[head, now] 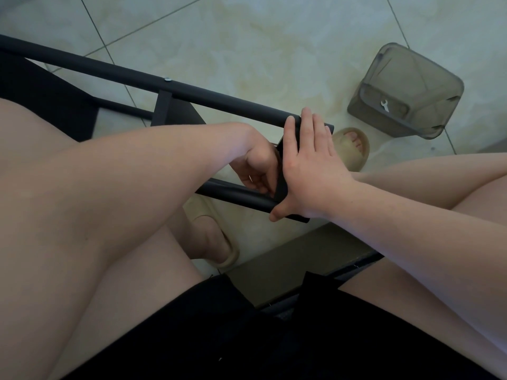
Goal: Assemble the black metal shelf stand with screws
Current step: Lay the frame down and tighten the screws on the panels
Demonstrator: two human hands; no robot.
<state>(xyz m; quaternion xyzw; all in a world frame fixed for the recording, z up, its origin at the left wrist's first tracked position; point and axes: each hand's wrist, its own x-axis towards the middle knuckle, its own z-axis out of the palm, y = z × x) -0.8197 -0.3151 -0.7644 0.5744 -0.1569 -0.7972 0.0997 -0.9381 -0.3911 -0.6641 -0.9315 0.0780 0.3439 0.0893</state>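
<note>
The stiff, smooth black tubular metal shelf stand (219, 98), running from nine o'clock to centre, is met by the left hand (258, 171), curled on something hidden, and by the right hand (310, 165), pressed flat and open against its black flat crossbar (280, 187), with the rigid tubes judged the surest hold.

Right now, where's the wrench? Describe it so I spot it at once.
On the tiled floor, upper right, sits a smoky grey bin. The wrench shows at its lower middle: tiny and pale, the only bright thing against the grey plastic.
</note>
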